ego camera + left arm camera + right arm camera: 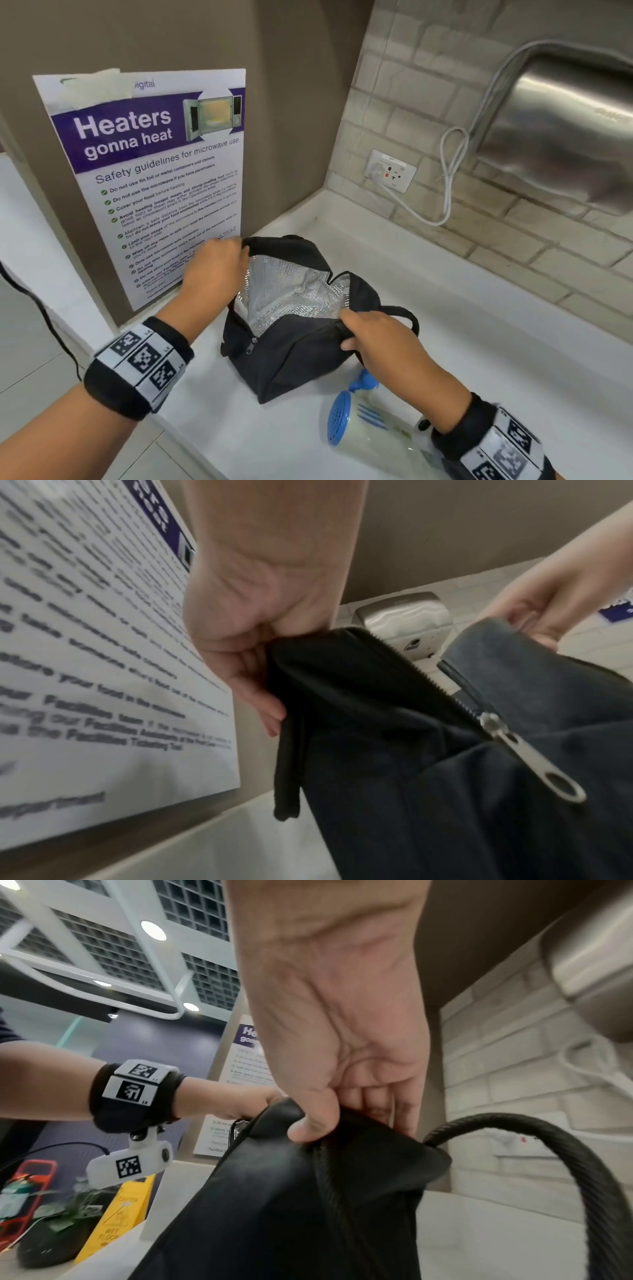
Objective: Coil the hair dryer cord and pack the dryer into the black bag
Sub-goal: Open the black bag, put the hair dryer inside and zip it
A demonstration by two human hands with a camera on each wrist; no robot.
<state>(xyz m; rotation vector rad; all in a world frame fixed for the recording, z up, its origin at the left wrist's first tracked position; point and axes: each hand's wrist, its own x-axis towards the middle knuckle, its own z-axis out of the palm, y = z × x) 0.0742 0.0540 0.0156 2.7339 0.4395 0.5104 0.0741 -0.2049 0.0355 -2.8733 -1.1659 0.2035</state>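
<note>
The black bag (pixel 291 359) stands on the white counter (pixel 479 359), unzipped, its silver foil lining (pixel 291 294) showing. My left hand (pixel 219 255) pinches the far rim of the opening, and my right hand (pixel 363 329) pinches the near rim, so the mouth is spread wide. The left wrist view shows the left hand (pixel 250 653) gripping black fabric beside the zipper pull (pixel 527 758). My right hand (pixel 329 1112) pinches the bag's edge by its carry handle (pixel 548 1150). The white and blue hair dryer (pixel 363 425) lies on the counter below my right forearm. Its cord is hidden.
A microwave safety poster (pixel 154 178) hangs on the left wall just behind the bag. On the tiled back wall sit a power socket (pixel 392 171) with a white cable (pixel 448 178) and a steel hand dryer (pixel 565 137). A black cable (pixel 34 308) hangs at the left.
</note>
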